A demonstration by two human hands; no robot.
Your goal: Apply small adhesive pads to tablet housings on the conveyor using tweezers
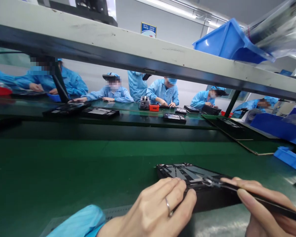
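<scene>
An opened flat black electronic device (187,172) lies near the bench's front, grey panels and dark strips showing on its upper face. My left hand (160,205), with a ring on one finger, grips its near left edge with bent fingers. Between thumb and fingers, my right hand (263,200) pinches long, thin black tweezers (281,208). Their tip end reaches the device's right part, beside a small shiny piece (210,181). Whether the tips clasp that piece, I cannot tell.
A green bench (64,171) spreads ahead, with similar devices (174,118) on the strip beyond. A blue bin (289,157) stands right. Overhead runs a white shelf (138,49) carrying another blue bin (222,41). Co-workers in blue (162,90) sit opposite.
</scene>
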